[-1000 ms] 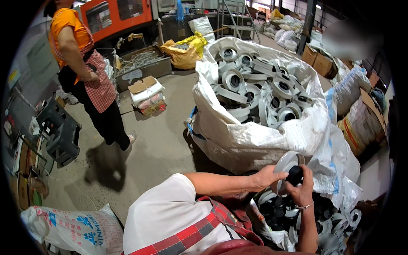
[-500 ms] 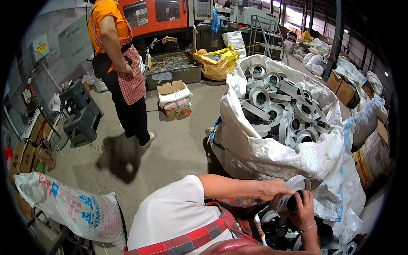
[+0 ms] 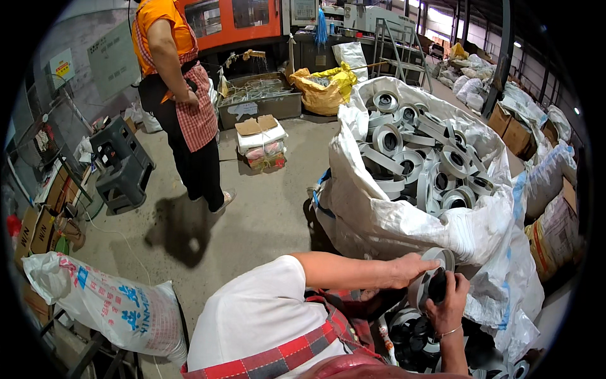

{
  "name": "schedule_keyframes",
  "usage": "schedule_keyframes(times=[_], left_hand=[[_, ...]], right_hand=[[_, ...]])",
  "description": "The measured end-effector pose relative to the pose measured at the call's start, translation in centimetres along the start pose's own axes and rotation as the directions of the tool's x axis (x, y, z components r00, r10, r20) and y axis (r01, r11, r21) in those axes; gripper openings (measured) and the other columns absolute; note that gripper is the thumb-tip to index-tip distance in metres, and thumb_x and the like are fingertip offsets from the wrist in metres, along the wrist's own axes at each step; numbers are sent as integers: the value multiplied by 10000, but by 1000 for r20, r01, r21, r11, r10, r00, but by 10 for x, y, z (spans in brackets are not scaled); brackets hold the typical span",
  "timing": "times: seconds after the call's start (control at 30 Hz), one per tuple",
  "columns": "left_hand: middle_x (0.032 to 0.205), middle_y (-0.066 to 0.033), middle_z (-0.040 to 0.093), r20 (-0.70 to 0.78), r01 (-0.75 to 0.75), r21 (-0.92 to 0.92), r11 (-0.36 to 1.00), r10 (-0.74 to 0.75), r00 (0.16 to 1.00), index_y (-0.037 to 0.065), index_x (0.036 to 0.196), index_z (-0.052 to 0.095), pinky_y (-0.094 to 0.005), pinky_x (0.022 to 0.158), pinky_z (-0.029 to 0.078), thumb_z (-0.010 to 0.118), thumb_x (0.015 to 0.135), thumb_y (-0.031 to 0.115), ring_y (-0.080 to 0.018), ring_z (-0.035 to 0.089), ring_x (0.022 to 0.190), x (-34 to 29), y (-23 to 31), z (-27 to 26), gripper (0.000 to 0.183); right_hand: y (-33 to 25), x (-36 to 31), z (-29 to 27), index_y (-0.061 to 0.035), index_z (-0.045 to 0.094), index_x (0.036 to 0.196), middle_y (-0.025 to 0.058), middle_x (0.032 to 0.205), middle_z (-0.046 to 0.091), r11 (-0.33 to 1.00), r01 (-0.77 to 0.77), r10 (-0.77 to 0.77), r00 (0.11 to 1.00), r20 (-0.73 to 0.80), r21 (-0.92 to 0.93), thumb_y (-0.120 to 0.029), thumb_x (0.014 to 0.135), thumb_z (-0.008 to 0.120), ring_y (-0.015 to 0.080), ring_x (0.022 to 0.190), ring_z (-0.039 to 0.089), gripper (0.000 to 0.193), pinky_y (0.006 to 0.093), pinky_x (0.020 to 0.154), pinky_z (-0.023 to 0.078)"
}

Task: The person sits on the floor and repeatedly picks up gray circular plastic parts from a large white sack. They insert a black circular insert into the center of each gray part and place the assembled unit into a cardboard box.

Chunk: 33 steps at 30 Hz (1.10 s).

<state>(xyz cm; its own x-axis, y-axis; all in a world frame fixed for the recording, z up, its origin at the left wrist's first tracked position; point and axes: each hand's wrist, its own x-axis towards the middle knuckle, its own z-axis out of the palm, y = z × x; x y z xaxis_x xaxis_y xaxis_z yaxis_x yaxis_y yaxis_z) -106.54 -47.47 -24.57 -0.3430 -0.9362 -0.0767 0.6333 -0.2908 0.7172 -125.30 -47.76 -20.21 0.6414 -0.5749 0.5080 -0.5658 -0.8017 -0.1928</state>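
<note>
My left hand [image 3: 409, 268] is closed on the edge of a grey plastic ring part [image 3: 442, 255], just in front of the big white sack. The fingers of my right hand [image 3: 447, 303] are bent round a black round piece [image 3: 436, 287], pressed against the inside of the grey part. How far the black piece sits inside is partly hidden by my fingers. Below my hands lie loose black pieces [image 3: 404, 333] and more grey rings. The white woven sack [image 3: 404, 230] beyond them is heaped with grey rings with black centres [image 3: 410, 163].
A person in an orange top and checked apron [image 3: 173, 82] stands at the far left. Grey plastic stools [image 3: 123, 167] stand beside them. A printed white sack [image 3: 120, 309] leans at the lower left. Stacked cartons [image 3: 262, 142], a yellow sack [image 3: 322, 91] and an orange machine [image 3: 233, 19] are farther back.
The grey part has tilted and turned slightly toward me, and my right fingers have moved lower, onto the black piece inside it. The other person stays in place.
</note>
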Motion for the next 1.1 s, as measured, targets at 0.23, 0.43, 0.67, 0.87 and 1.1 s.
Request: schedule_keyframes(times=[0.23, 0.43, 0.67, 0.87, 1.1], left_hand=[[1069, -66, 557, 114, -66, 240, 969, 40, 993, -13, 1177, 495, -319, 834, 447, 601, 880, 279, -143, 514, 971, -6, -10, -1, 430], [1120, -123, 538, 170, -369, 672, 642, 351, 921, -20, 1274, 368, -315, 880, 412, 652, 820, 303, -190, 511, 1012, -15, -17, 13, 626], [1152, -183, 503, 296, -427, 747, 511, 320, 900, -12, 1288, 295, -344, 902, 399, 702, 743, 201, -228, 500, 1062, -31, -20, 21, 713], [1075, -153, 550, 262, -374, 800, 469, 286, 922, -4, 1270, 329, -332, 850, 441, 714, 751, 232, -161, 519, 982, -25, -26, 28, 688], [1082, -121, 537, 218, -280, 726, 628, 176, 960, 4, 1293, 322, -312, 847, 433, 669, 801, 263, -161, 510, 976, -25, -30, 33, 656]], right_hand=[[12, -2, 9, 10, 476, 1107, 161, 987, 503, 890, -261, 247, 965, 86, 375, -102, 556, 700, 309, 922, 521, 605, 361, 844, 427], [16, -7, 23, -12, 488, 1110, 68, 971, 563, 489, -460, 579, 807, 119, 741, -122, 704, 704, 124, 851, 540, 473, 248, 720, 455], [28, -32, 16, 13, 428, 1197, 114, 906, 633, -242, -711, 295, 594, 748, 660, -639, 880, 316, 218, 612, 625, 734, 301, 451, 509], [25, -60, 19, 80, 530, 972, 149, 756, 619, 197, -643, 601, 676, 427, 740, -481, 882, 499, 208, 552, 600, 569, 281, 532, 496], [12, -78, 9, 46, 517, 993, 116, 698, 591, 700, -425, 574, 813, -98, 574, -247, 832, 624, 156, 546, 572, 351, 235, 494, 464]])
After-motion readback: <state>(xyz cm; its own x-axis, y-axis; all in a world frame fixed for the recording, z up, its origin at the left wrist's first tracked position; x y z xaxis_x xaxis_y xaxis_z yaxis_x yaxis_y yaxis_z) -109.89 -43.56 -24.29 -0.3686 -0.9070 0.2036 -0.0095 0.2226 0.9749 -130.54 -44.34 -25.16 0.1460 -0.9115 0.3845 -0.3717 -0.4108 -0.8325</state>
